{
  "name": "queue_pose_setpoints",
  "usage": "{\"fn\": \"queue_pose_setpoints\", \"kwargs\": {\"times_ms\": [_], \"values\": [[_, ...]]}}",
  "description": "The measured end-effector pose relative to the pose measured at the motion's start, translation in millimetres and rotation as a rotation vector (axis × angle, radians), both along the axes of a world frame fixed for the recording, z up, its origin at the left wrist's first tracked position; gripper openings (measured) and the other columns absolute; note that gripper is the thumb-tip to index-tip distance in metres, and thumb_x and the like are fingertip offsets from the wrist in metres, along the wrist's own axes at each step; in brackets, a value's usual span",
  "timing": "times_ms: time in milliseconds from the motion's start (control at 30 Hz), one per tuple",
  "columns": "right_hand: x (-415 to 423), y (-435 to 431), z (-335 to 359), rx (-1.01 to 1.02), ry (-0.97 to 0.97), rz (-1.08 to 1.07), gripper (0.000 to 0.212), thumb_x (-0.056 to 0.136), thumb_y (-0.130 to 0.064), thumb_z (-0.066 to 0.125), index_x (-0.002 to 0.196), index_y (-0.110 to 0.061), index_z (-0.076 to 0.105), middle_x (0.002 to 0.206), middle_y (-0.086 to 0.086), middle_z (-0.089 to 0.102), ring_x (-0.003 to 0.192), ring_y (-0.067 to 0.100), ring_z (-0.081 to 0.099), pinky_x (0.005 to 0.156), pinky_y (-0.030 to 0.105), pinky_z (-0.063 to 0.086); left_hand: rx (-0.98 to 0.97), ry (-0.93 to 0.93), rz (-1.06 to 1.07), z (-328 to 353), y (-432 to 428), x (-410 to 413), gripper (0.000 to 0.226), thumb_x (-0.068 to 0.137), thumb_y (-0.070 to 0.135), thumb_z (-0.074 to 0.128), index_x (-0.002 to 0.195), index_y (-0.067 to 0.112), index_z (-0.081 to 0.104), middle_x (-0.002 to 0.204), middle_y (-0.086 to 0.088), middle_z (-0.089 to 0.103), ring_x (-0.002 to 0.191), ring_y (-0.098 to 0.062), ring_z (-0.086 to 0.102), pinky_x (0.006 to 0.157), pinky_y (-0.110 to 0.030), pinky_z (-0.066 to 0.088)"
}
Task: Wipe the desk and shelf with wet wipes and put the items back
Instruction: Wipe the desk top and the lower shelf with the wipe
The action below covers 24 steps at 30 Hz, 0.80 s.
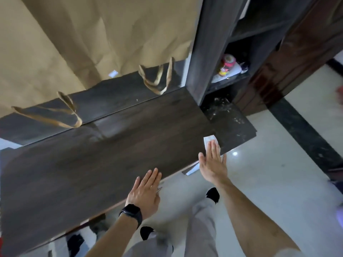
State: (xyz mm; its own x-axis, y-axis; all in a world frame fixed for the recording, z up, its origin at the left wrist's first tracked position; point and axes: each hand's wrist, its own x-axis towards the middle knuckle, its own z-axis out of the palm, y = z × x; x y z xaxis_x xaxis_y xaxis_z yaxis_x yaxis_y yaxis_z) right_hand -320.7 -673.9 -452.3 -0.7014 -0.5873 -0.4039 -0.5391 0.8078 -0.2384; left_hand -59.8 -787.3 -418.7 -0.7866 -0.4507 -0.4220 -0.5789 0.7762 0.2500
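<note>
Nearest my view are two bare forearms over grey trousers (202, 229). I see the left hand (143, 193), with a black watch (131, 213) at its wrist, lying flat on the near edge of the dark wooden desk (111, 145), fingers straight and close together and gripping nothing. Further along, the right hand (213, 164) is also flat, its straight fingers pressing down on a white wet wipe (208, 140). The wipe sits at the desk's right end, near the front corner, with one edge showing beyond the fingertips.

Just past the wipe, a black speckled ledge (228, 123) adjoins the desk end. Above it rises the dark shelf (202, 52) unit. One of its compartments holds a pink-topped item (227, 64) resting on something white. It is too blurred for me to name, perhaps a small bottle or toy.

Along the desk's far side, large brown paper bags (92, 34) stand against the back, their flat handles (157, 78) drooping towards the desktop. Pale glossy floor (269, 173) shows below the desk edge.
</note>
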Motion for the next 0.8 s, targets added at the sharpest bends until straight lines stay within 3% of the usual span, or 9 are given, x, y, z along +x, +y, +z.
{"fn": "queue_pose_setpoints", "kwargs": {"times_ms": [100, 167, 200, 267, 333, 500, 567, 633, 800], "values": [[-15.3, -0.6, -2.9, -0.030, 0.054, -0.003, 0.068, 0.098, -0.049, 0.004, 0.157, -0.019, -0.005, 0.163, 0.001, -0.021, 0.149, 0.013, -0.021, 0.123, 0.049, 0.003, 0.013, 0.006, -0.089, -7.4, 7.6, -35.7, 0.063, 0.086, 0.039, 0.036, 0.145, 0.019, 0.044, 0.155, 0.003, 0.030, 0.140, -0.019, 0.040, 0.108, -0.043, 0.031], [-25.9, -3.9, 0.9, -0.077, 0.077, -0.025, 0.064, 0.103, -0.046, 0.010, 0.155, -0.018, -0.014, 0.164, -0.001, -0.020, 0.150, 0.012, -0.017, 0.124, 0.047, 0.002, 0.007, 0.018, -0.087, -6.4, 10.5, -60.2, 0.060, 0.085, 0.043, 0.037, 0.136, 0.019, 0.056, 0.148, 0.003, 0.045, 0.131, -0.017, 0.051, 0.101, -0.042, 0.043], [-34.1, -6.3, 0.8, -0.093, 0.086, -0.027, 0.064, 0.103, -0.046, 0.011, 0.155, -0.017, -0.014, 0.164, 0.000, -0.018, 0.151, 0.013, -0.015, 0.124, 0.047, 0.003, 0.002, 0.016, -0.060, -5.2, 11.6, -72.2, 0.061, 0.088, 0.044, 0.033, 0.140, 0.019, 0.052, 0.151, 0.003, 0.041, 0.135, -0.015, 0.046, 0.104, -0.042, 0.040], [-51.7, -13.5, -1.5, -0.110, 0.079, -0.012, 0.065, 0.103, -0.045, 0.012, 0.156, -0.015, -0.011, 0.165, 0.002, -0.012, 0.152, 0.016, -0.008, 0.124, 0.048, 0.006, -0.021, 0.040, -0.058, -6.8, 13.4, -97.5, 0.068, 0.092, 0.047, 0.013, 0.154, 0.020, 0.018, 0.160, 0.008, 0.005, 0.147, -0.010, 0.007, 0.117, -0.040, 0.011], [-69.8, -21.6, -3.8, -0.121, 0.063, 0.029, 0.065, 0.103, -0.046, 0.011, 0.156, -0.016, -0.010, 0.166, 0.000, -0.009, 0.153, 0.016, -0.001, 0.123, 0.048, 0.008, 0.000, 0.043, -0.046, -8.3, 14.0, -122.5, 0.072, 0.088, 0.051, -0.002, 0.154, 0.021, -0.006, 0.156, 0.012, -0.017, 0.145, -0.008, -0.016, 0.116, -0.036, -0.009], [-111.3, -41.0, -6.5, -0.214, 0.087, 0.373, 0.061, 0.103, -0.046, 0.011, 0.157, -0.025, -0.007, 0.165, -0.004, -0.012, 0.153, 0.016, -0.004, 0.123, 0.048, 0.006, -0.066, 0.110, 0.095, -16.4, 20.2, -181.1, 0.068, 0.095, 0.049, 0.012, 0.155, 0.019, 0.017, 0.160, 0.008, 0.004, 0.150, -0.015, 0.005, 0.117, -0.038, 0.001], [-130.8, -54.3, -12.2, -0.299, -0.002, 0.460, 0.060, 0.104, -0.045, 0.016, 0.158, -0.024, -0.002, 0.165, -0.005, -0.011, 0.153, 0.017, -0.003, 0.123, 0.047, 0.008, -0.110, 0.130, 0.182, -20.7, 28.7, -204.8, 0.063, 0.096, 0.045, 0.021, 0.152, 0.016, 0.030, 0.159, 0.006, 0.015, 0.148, -0.018, 0.018, 0.117, -0.041, 0.012], [-145.4, -68.4, -18.8, -0.404, -0.164, 0.423, 0.061, 0.104, -0.042, 0.018, 0.158, -0.020, -0.002, 0.166, -0.003, -0.009, 0.153, 0.016, 0.004, 0.123, 0.040, 0.014, -0.118, 0.138, 0.266, -23.6, 35.5, -230.5, 0.062, 0.097, 0.043, 0.024, 0.152, 0.017, 0.030, 0.159, 0.006, 0.015, 0.148, -0.015, 0.013, 0.117, -0.040, 0.014], [-165.2, -36.7, -30.1, -0.699, -0.819, 0.149, 0.056, 0.107, -0.038, 0.017, 0.158, -0.023, 0.001, 0.166, -0.011, 0.002, 0.148, -0.006, 0.004, 0.124, 0.030, 0.011, -0.193, 0.148, 0.379, -32.5, 40.9, -291.6, 0.058, 0.101, 0.041, 0.021, 0.155, 0.020, 0.022, 0.161, 0.008, 0.009, 0.150, -0.011, 0.000, 0.120, -0.041, 0.006]]}}
